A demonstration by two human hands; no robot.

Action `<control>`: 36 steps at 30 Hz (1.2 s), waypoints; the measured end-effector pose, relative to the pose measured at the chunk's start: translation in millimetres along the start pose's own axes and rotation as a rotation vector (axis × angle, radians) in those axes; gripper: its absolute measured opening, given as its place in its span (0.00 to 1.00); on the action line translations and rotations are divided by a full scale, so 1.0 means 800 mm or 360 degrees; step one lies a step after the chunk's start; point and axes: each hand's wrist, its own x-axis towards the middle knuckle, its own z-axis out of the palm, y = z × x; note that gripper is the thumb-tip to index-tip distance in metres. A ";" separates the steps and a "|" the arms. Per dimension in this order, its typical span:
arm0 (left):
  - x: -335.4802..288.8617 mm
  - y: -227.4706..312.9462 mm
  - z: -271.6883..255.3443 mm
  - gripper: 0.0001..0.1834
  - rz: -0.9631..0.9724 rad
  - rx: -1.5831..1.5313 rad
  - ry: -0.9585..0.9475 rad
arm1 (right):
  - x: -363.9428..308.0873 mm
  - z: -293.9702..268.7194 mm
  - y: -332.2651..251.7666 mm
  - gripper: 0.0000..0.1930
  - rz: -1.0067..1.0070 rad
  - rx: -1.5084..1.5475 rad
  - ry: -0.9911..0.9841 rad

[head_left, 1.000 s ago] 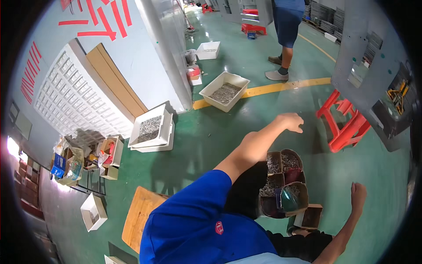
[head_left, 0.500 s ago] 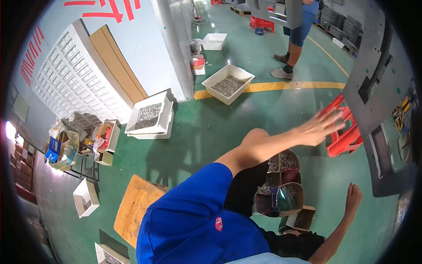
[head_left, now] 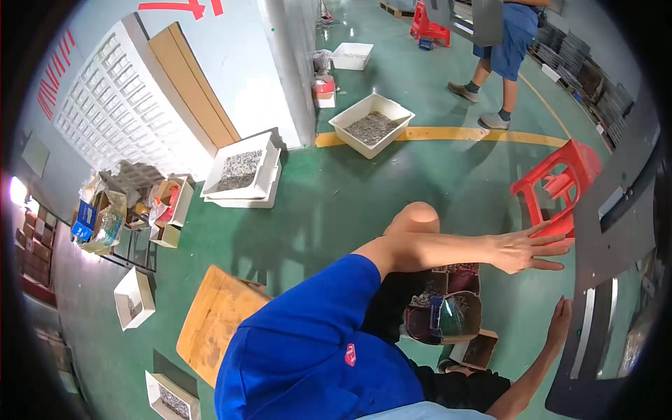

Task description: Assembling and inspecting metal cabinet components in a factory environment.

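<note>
My left hand (head_left: 526, 252) reaches out to the right, fingers spread and nothing in them. Its fingertips lie close to the edge of a large grey sheet-metal panel (head_left: 626, 231) with slots and cut-outs; whether they touch cannot be told. Lower down, my right hand (head_left: 559, 323) is at the same panel's left edge. Its fingers are partly hidden there, so its grip is unclear. Below my left forearm, by my legs, several cut-open containers (head_left: 458, 316) hold small metal parts. A small open carton (head_left: 479, 350) sits beside them.
A red plastic stool (head_left: 560, 183) stands behind my left hand. White bins (head_left: 371, 126) of small metal parts sit on the green floor. A wooden stool (head_left: 220, 322) is at my left. Another person (head_left: 505, 63) walks at the far right, past a yellow floor line (head_left: 462, 135).
The view has shifted. My left hand has come down and the right hand now meets the panel's edge. The panel appears lower and further right. The other person has stepped to the right.
</note>
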 end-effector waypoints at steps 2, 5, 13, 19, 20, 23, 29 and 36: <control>-0.003 0.000 -0.007 0.36 0.0002 -0.0049 0.0027 | 0.001 0.007 -0.001 0.15 -0.0112 0.0107 0.0098; -0.007 0.003 -0.013 0.38 0.0060 -0.0181 0.0096 | 0.005 -0.004 -0.019 0.15 -0.0349 -0.0129 0.0166; -0.035 -0.021 0.036 0.29 -0.0534 -0.0137 -0.0520 | -0.005 -0.008 -0.006 0.15 -0.0331 -0.0291 0.0123; -0.070 -0.060 0.043 0.20 -0.1239 -0.0156 -0.1929 | -0.018 -0.009 0.006 0.15 -0.0314 -0.0301 0.0136; -0.069 -0.056 0.009 0.18 -0.1226 -0.0247 -0.1631 | -0.015 -0.008 0.006 0.15 -0.0310 -0.0283 0.0129; -0.082 -0.077 0.046 0.23 -0.1283 -0.0442 -0.1421 | -0.008 -0.003 0.005 0.15 -0.0286 -0.0260 0.0104; -0.083 -0.063 0.030 0.21 -0.1216 -0.0265 -0.1742 | -0.014 -0.001 0.003 0.17 -0.0209 -0.0290 0.0126; -0.081 -0.060 0.033 0.21 -0.1144 -0.0362 -0.1592 | -0.010 -0.007 -0.006 0.17 -0.0242 -0.0353 0.0118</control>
